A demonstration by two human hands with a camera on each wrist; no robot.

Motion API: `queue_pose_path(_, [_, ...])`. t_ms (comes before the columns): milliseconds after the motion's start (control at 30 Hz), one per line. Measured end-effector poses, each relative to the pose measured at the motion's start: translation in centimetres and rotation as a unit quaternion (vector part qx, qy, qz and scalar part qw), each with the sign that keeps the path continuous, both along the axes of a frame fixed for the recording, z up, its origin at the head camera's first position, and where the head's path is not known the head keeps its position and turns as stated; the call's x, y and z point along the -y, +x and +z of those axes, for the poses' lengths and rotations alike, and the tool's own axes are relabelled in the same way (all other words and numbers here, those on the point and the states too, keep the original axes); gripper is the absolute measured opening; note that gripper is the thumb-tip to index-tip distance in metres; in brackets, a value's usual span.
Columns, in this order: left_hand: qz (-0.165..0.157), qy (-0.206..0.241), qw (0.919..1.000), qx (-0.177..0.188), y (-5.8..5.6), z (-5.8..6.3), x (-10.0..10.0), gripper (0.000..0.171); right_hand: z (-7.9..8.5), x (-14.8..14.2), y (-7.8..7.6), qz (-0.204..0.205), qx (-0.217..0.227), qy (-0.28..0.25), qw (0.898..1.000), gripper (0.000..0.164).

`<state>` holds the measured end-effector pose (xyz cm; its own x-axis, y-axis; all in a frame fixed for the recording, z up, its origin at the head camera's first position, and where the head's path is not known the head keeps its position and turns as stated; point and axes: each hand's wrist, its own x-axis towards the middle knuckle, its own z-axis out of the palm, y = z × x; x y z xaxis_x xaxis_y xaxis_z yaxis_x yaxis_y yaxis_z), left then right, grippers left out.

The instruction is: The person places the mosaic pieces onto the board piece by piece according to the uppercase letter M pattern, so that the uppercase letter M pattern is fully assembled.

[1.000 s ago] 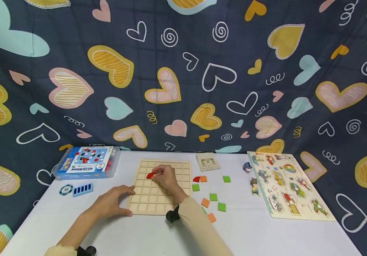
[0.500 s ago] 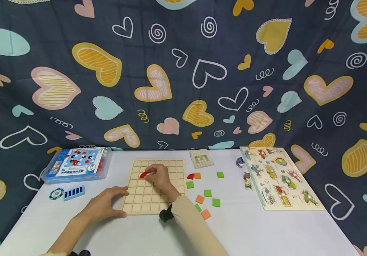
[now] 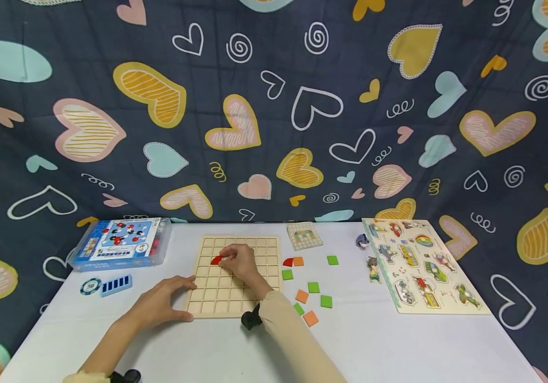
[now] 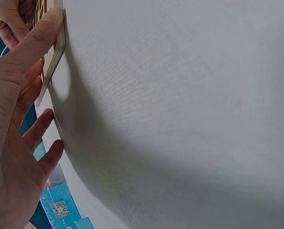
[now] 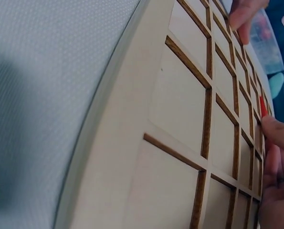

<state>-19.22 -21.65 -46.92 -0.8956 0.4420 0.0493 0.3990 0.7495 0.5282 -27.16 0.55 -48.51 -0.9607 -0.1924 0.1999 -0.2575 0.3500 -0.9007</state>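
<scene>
A wooden grid board [image 3: 211,295] lies flat on the white table. Thumb and index finger of my right hand [image 3: 241,263] pinch a red rounded tile [image 3: 216,260] over a square in the upper left part of the grid. In the right wrist view this red tile [image 5: 263,106] shows as a thin strip by the thumb. My left hand [image 3: 161,303] touches the board's front left corner with its thumb and the left edge with its index finger. In the left wrist view the other fingers [image 4: 39,126] are spread off the board.
Right of the board lie a red quarter-circle tile [image 3: 288,262], several green tiles [image 3: 326,301] and orange tiles [image 3: 310,318]. Behind them is a small pattern card [image 3: 304,235]. A picture puzzle [image 3: 422,266] lies far right; a plastic box [image 3: 120,244] stands back left, near a blue block [image 3: 117,285].
The head view has shifted slightly. Both hands stay at the same places on the board, and the right hand still holds the red tile over the same part of the grid.
</scene>
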Motion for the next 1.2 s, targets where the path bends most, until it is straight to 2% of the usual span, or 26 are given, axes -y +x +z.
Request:
queue_pose_path(200, [0.013,-0.007,0.9998,0.016,0.1,0.1,0.0,0.061,0.0,0.0,-0.1,0.002,-0.002,0.009,1.0,0.016])
queue_pose_path(400, [0.011,-0.008,0.9998,0.017,0.0,0.1,-0.1,0.061,0.1,-0.4,-0.2,0.007,0.003,-0.001,1.0,0.017])
queue_pose_path(500, [0.011,-0.007,0.9998,0.016,0.0,0.0,-0.1,0.062,0.2,-0.9,-0.3,0.014,0.006,-0.024,1.0,0.018])
queue_pose_path(600, [0.011,-0.01,0.9998,0.014,0.0,0.0,0.0,0.062,0.3,-1.9,-0.6,0.034,0.016,-0.07,0.997,0.018])
queue_pose_path(733, [0.013,-0.014,0.9998,0.004,0.0,-0.1,0.0,0.062,0.8,-3.8,-0.8,0.075,0.037,-0.121,0.989,0.022])
queue_pose_path(900, [0.014,-0.016,0.9998,0.0,0.1,0.0,-0.1,0.063,1.6,-7.1,-0.8,0.105,0.065,-0.115,0.986,0.027])
queue_pose_path(1200, [0.018,-0.017,0.9997,0.007,0.0,0.1,-0.3,0.063,2.0,-14.3,-0.3,0.054,0.09,-0.086,0.991,0.03])
